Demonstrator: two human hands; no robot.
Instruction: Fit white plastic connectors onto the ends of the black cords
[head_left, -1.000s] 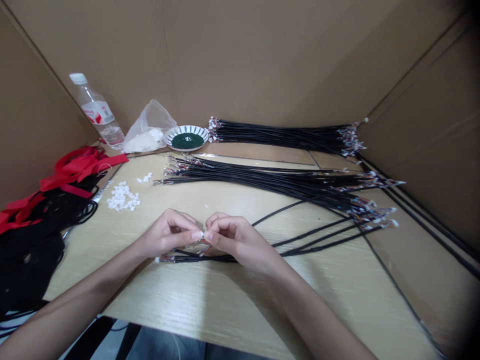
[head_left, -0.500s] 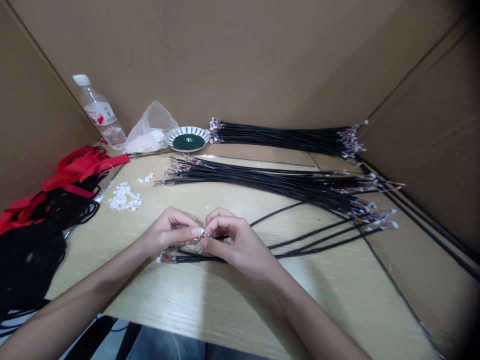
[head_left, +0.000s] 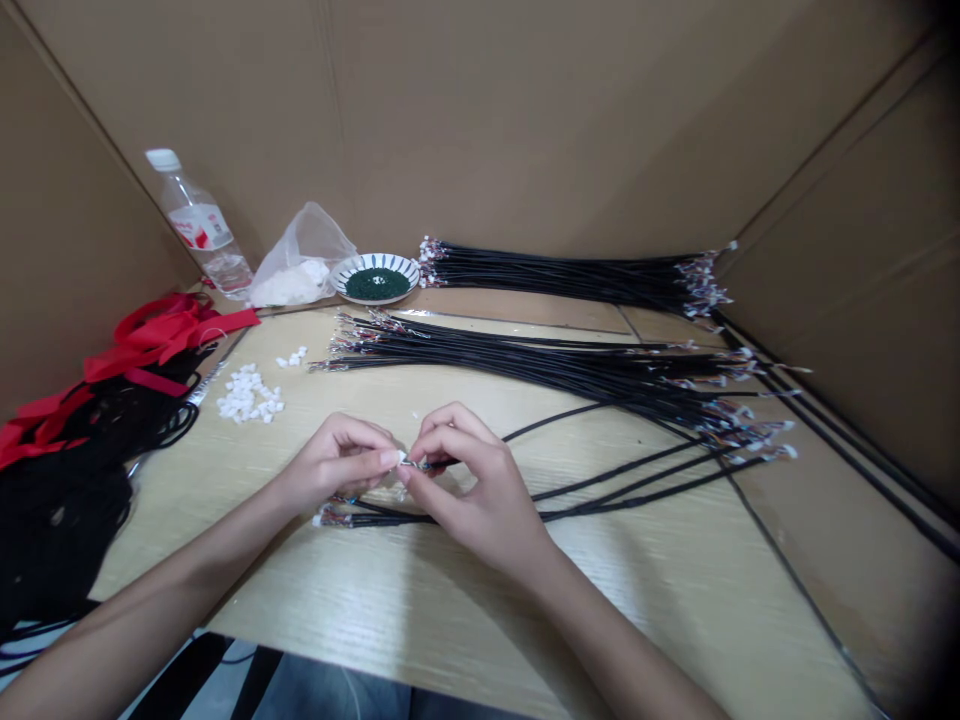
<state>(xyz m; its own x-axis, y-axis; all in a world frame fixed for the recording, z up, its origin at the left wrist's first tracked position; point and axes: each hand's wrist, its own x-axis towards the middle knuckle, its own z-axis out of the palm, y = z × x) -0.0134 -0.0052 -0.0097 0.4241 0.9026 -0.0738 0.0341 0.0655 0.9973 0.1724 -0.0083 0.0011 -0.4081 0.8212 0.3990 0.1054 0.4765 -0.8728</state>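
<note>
My left hand (head_left: 349,460) pinches a small white connector (head_left: 402,458) between thumb and forefinger. Close against it, my right hand (head_left: 472,480) is closed on the thin wires at the end of a black cable (head_left: 551,420), which runs off to the right. Just below both hands lie several finished-looking black cables (head_left: 600,507) with white connectors at their left ends (head_left: 330,515). Loose white connectors (head_left: 250,394) form a small heap to the left of my hands. My fingers partly hide the wire ends.
Bundles of black cables lie mid-table (head_left: 510,365) and along the back wall (head_left: 555,272). A plate of green grains (head_left: 378,284), a plastic bag (head_left: 300,265) and a bottle (head_left: 201,225) stand back left. Black cords with red strips (head_left: 142,350) fill the left. Cardboard walls (head_left: 525,110) surround the table.
My right hand has shifted slightly, its fingers now a little more raised and spread around the wires. My left hand keeps its pinch on the connector, almost unmoved.
</note>
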